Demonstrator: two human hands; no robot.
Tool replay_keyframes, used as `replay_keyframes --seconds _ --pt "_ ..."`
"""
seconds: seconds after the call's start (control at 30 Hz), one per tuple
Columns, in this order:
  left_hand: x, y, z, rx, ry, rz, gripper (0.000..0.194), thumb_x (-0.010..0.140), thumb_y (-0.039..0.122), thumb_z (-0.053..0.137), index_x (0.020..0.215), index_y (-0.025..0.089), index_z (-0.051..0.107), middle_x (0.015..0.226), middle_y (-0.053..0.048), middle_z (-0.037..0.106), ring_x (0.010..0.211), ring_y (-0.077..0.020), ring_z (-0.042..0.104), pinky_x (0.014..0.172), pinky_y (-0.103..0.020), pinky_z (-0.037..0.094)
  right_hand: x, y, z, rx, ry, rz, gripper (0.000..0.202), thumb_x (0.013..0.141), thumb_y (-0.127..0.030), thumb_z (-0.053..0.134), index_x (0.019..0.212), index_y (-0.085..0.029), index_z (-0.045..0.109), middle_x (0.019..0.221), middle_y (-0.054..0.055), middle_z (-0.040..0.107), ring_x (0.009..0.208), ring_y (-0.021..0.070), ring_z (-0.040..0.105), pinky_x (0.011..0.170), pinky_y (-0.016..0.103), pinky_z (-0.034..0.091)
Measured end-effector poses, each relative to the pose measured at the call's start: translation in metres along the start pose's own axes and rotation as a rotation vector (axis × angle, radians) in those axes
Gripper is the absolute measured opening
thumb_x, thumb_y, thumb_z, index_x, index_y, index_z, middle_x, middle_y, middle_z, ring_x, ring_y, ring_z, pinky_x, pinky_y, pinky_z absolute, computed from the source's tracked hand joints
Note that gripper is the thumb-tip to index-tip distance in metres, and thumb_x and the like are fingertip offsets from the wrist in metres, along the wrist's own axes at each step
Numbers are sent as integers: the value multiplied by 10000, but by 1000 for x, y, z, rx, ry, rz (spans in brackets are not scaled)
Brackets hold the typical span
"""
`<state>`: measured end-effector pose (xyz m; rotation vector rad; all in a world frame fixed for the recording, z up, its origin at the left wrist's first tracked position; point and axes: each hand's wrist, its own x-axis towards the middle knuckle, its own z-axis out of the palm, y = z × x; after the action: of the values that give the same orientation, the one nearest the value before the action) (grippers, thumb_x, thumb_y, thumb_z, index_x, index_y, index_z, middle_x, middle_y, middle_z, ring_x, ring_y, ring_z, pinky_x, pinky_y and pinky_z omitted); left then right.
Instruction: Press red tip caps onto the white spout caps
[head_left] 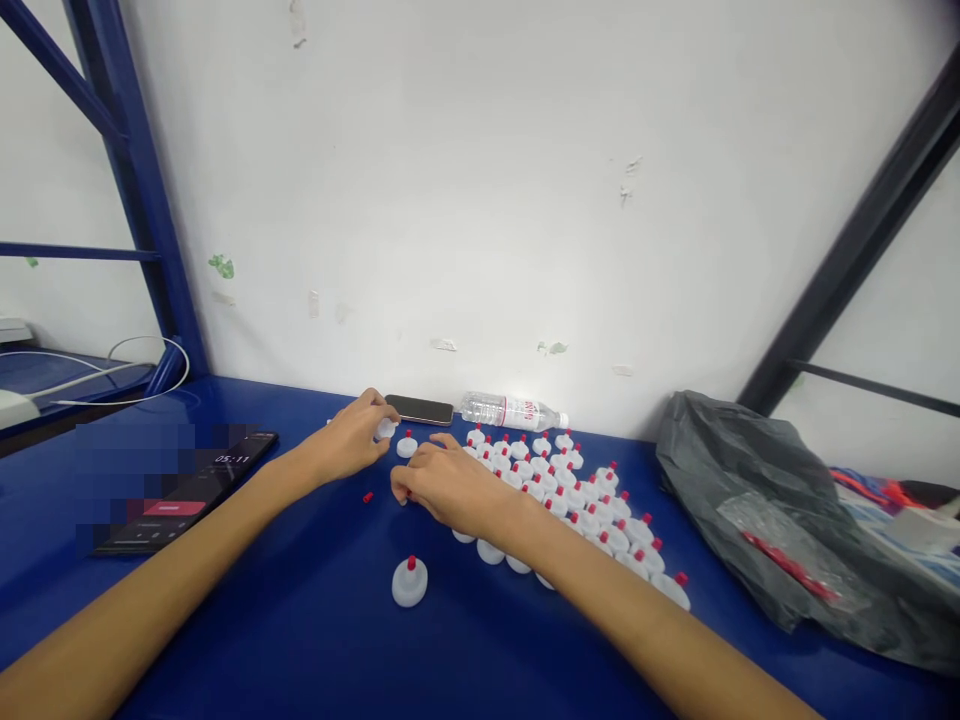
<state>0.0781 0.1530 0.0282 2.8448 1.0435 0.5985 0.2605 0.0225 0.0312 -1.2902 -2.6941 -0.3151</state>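
My left hand [360, 437] is closed round a white plastic cap [385, 429], held by its edge between thumb and fingers. My right hand [442, 485] is bent low over the blue table, thumb and forefinger drawn together; whatever they pinch is hidden. Between the hands stands a white cap with a red tip [407, 446]. A small loose red tip [367, 496] lies below my left hand. Nearer to me is another red-tipped white cap [409, 582], upright. Many more red-tipped caps [577, 495] stand packed together right of and behind my right hand, partly covered by my forearm.
Against the wall lie a dark phone [420, 410] and a clear plastic bottle [514, 411] on its side. A larger phone [195, 490] with a lit screen is at left. On the right, a grey plastic bag [705, 450] carries a clear bag of red pieces [791, 565].
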Motion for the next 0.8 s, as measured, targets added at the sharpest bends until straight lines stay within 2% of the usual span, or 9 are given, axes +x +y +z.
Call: replay_keyframes --seconds 0.17,0.37,0.57,0.8 --pt "0 10 -2 -49 36 122 294 967 260 578 1224 157 678 1203 -112 702 1101 -246 670 995 -421 531 0 -2 1 9 20 15 181 936 -41 580 936 -212 638 853 26 685 919 199 627 1004 380 363" --pt "-5 18 -7 -83 57 225 375 1027 404 457 1277 239 681 1200 -89 670 1048 -243 681 924 -365 542 -5 4 -18 62 119 117 144 936 -61 589 952 -204 590 816 3 664 823 182 613 974 367 370" --pt "-8 25 -6 -78 100 295 319 1036 384 476 1283 327 670 1228 -62 582 890 -196 670 812 -340 553 -19 23 -42 166 207 248 119 963 -110 616 963 -202 540 808 -2 676 774 170 595 765 294 378" --pt "-10 37 -2 -52 105 358 280 1046 332 491 1273 345 654 1277 -63 549 905 -184 656 800 -336 556 -22 25 -44 279 191 264 159 942 -96 634 933 -210 523 855 -4 705 784 161 609 701 273 365"
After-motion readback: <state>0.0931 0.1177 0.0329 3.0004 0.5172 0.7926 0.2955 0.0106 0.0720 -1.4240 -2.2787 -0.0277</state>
